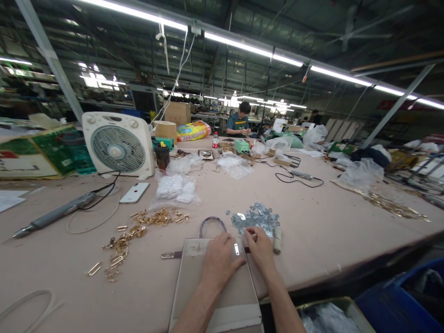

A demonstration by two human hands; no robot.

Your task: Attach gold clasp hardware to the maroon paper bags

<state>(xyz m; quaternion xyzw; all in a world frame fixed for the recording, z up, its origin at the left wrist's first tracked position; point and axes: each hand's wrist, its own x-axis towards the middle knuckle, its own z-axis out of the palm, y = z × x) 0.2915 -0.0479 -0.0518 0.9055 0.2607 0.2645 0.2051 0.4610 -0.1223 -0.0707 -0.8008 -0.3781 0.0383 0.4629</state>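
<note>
My left hand [219, 260] lies palm down on a flat grey board [194, 277] at the table's near edge, fingers together and curled over a dark strap [173, 254] with a metal end. My right hand [259, 246] sits just right of it, fingers pinched near a small silver plate [236, 249] lying on the strap between both hands. A pile of silver metal plates [255, 217] lies just beyond my right hand. A small beige cylinder [277, 239] stands beside it.
Gold clips [138, 226] are scattered to the left. A white phone [134, 192], a bag of white parts [175, 188], a grey electric tool [55, 213] and a white fan [118, 144] lie further back. Another person [239, 121] works at the far end. A blue bin [405, 300] stands lower right.
</note>
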